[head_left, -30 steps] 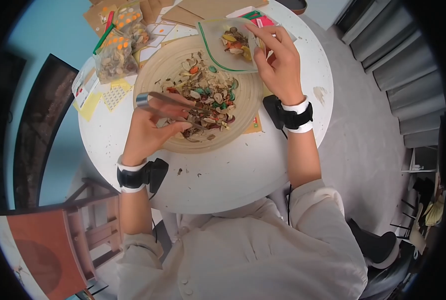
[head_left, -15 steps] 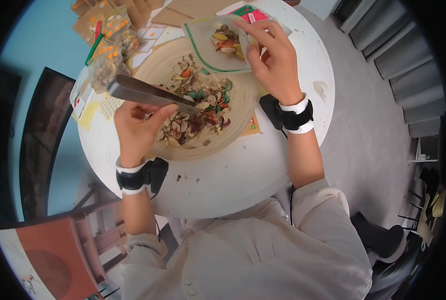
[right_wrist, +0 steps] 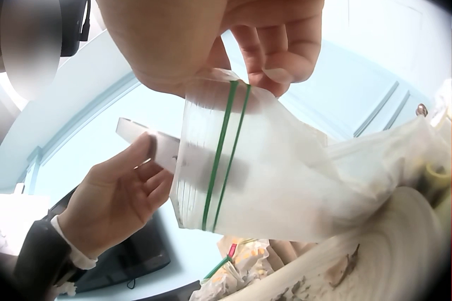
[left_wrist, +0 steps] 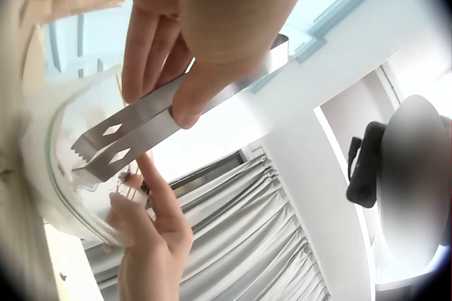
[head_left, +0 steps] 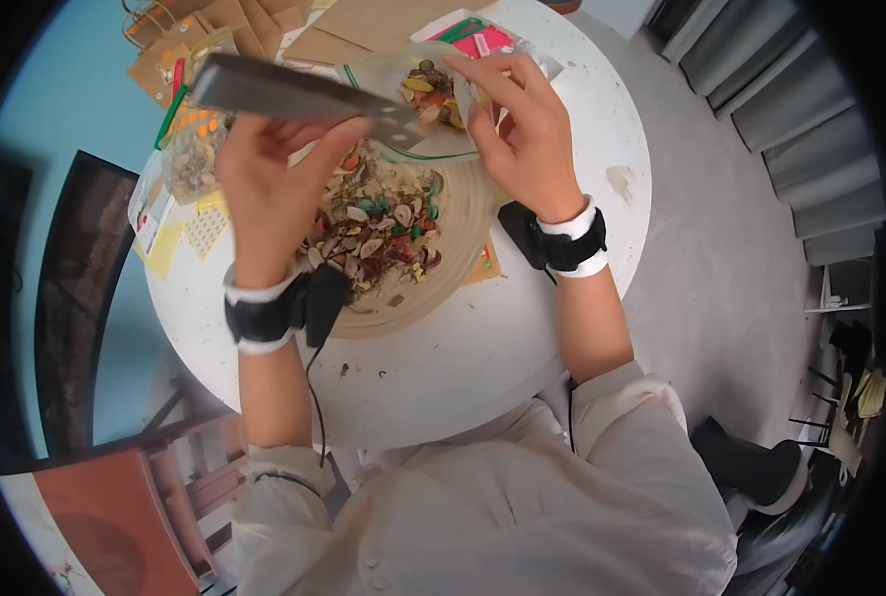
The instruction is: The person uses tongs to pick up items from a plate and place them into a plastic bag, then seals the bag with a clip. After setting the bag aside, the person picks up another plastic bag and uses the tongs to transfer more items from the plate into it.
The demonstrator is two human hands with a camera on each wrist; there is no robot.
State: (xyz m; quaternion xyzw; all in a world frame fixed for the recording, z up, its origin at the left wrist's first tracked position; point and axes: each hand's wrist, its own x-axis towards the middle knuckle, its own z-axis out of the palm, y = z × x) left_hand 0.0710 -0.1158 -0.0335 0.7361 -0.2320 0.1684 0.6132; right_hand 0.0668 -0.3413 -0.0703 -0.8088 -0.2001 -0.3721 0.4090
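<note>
My left hand (head_left: 274,194) holds metal tongs (head_left: 274,89) between thumb and fingers, with the toothed ends (left_wrist: 85,160) pointing right. In the right wrist view the tongs reach into the mouth of a clear zip bag (right_wrist: 282,174) with green seal lines; their ends show dimly through the plastic. My right hand (head_left: 537,149) pinches the bag by its rim. Dried potpourri (head_left: 425,89) in brown, yellow and orange lies inside the bag. Below the hands, a round wooden plate (head_left: 468,238) bears a heap of mixed potpourri (head_left: 388,223).
Filled zip bags (head_left: 192,159) with orange dots stand at the left of the white round table (head_left: 453,358). Behind are brown paper bags (head_left: 249,30) and a pink packet (head_left: 487,40) with green strips. A sticker sheet (head_left: 206,230) lies beside the plate.
My left hand has lifted the tongs from the potpourri heap on the plate, up and across to the bag's mouth. My right hand keeps its hold on the bag, shifted slightly left.
</note>
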